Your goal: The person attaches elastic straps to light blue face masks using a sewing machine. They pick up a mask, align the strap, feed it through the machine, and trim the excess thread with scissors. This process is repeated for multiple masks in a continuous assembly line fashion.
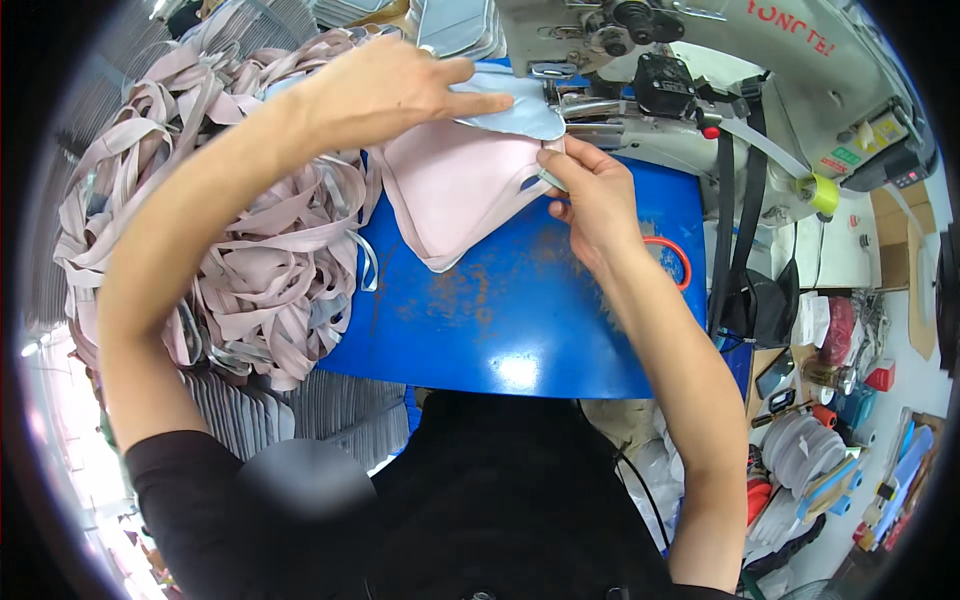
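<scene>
A pale pink fabric piece with stitched edges (pixel 455 185) hangs over the blue table, its lower corner pointing toward me. Over its far part lies a light blue fabric panel (pixel 515 115), reaching up to the sewing machine's metal parts. My left hand (pixel 400 85) rests on the blue panel from the left, its visible fingers stretched out over the cloth; the thumb is hidden. On the right, my right hand (pixel 595 190) pinches the pieces' edge between thumb and fingers, where a small grey-white bit shows. The sewing machine (pixel 620 105) stands just beyond both hands.
A large heap of pink and grey strips (pixel 270 260) covers the left side. Red-handled scissors (pixel 675 262) lie on the blue table (pixel 520 310), right of my right forearm. Stacked grey panels (pixel 460 28) stand at the back. Black straps (pixel 735 220) hang at right.
</scene>
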